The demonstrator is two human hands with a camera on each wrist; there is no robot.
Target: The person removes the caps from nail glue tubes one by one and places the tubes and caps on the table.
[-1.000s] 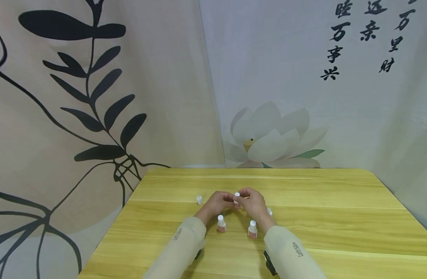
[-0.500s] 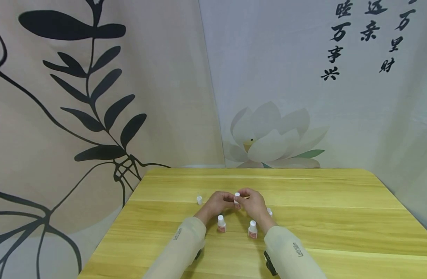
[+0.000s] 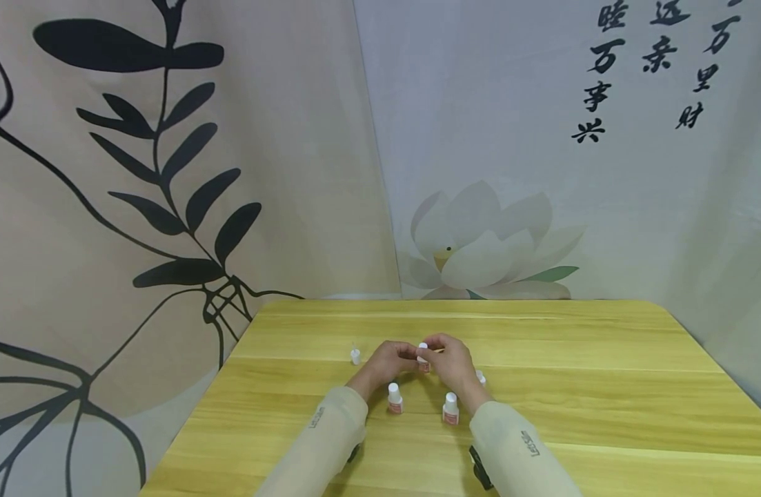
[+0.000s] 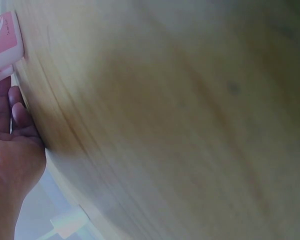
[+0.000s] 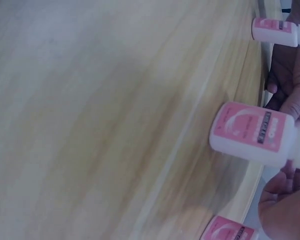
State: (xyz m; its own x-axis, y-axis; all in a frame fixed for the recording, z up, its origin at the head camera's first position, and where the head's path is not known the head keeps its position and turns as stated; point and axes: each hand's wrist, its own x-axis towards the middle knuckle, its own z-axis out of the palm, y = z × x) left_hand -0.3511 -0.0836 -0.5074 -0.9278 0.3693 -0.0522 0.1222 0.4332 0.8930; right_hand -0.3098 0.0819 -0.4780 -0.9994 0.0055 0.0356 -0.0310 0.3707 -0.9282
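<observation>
Both hands meet at a small white bottle with a pink label (image 3: 424, 367) towards the middle of the table. My left hand (image 3: 388, 362) grips it from the left side. From the right, my right hand (image 3: 453, 364) pinches it near the white top, the thumb lying across its front. In the left wrist view my left hand (image 4: 12, 160) shows its palm, with a pink-labelled bottle (image 4: 5, 42) above the fingers. My right hand (image 5: 287, 210) is partly hidden behind the large foreground bottle (image 5: 252, 132) in the right wrist view.
Two similar bottles stand nearer the person, one left (image 3: 395, 400) and one right (image 3: 450, 410). Another small white item (image 3: 481, 377) is half hidden behind the right wrist. Left of the hands stands a white cap with a thin upright stem (image 3: 355, 356) on the wooden table (image 3: 604, 386).
</observation>
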